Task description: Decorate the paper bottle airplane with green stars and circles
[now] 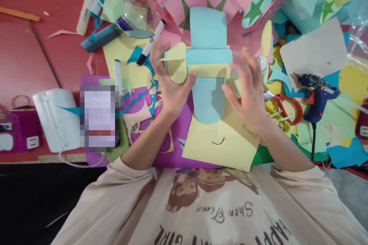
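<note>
In the middle lies a light blue paper piece with a rounded lower end and a curled upper part. Across it runs a yellow paper strip below a blue band. My left hand is at its left end, fingers apart, the thumb tip touching the yellow strip beside a folded yellow piece. At the right end is my right hand, its fingers spread and slightly blurred near the strip's edge. Beneath lies a yellow sheet with a small drawn curve.
Red-handled scissors and a blue glue gun lie to the right. Markers, a white device and a phone are on the left. Pink paper shapes stand at the back; scraps surround the work.
</note>
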Action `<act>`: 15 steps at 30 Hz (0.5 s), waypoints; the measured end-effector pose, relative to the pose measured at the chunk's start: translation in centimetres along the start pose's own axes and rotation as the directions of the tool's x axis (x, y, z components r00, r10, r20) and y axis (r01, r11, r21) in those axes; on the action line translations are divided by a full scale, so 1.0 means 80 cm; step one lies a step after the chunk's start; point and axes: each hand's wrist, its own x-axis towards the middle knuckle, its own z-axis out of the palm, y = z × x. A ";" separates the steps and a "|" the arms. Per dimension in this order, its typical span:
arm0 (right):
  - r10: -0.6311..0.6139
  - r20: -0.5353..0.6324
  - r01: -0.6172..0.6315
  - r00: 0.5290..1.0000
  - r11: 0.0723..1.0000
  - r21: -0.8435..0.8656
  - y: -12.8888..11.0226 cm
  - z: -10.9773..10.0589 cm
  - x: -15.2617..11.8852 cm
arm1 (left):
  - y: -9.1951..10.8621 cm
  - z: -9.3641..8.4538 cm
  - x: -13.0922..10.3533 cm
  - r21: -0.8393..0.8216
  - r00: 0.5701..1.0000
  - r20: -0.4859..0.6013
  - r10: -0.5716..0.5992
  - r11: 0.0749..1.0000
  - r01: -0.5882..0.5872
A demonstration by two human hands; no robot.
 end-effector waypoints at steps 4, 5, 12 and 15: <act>0.092 -0.005 -0.092 0.996 0.996 -0.004 0.002 0.000 0.008 | 0.005 0.000 -0.001 0.050 0.998 -0.046 0.043 0.998 -0.040; 0.107 0.007 -0.107 0.994 0.994 -0.008 0.002 0.000 0.012 | 0.008 0.001 0.000 0.077 0.997 -0.049 0.059 0.996 -0.055; 0.213 0.026 -0.210 0.977 0.974 -0.089 -0.015 0.014 0.040 | 0.025 0.008 0.004 0.103 0.995 -0.048 0.090 0.991 -0.085; 0.250 -0.008 -0.249 0.968 0.959 -0.132 -0.024 0.018 0.048 | 0.022 0.012 0.003 0.147 0.994 -0.087 0.073 0.987 -0.060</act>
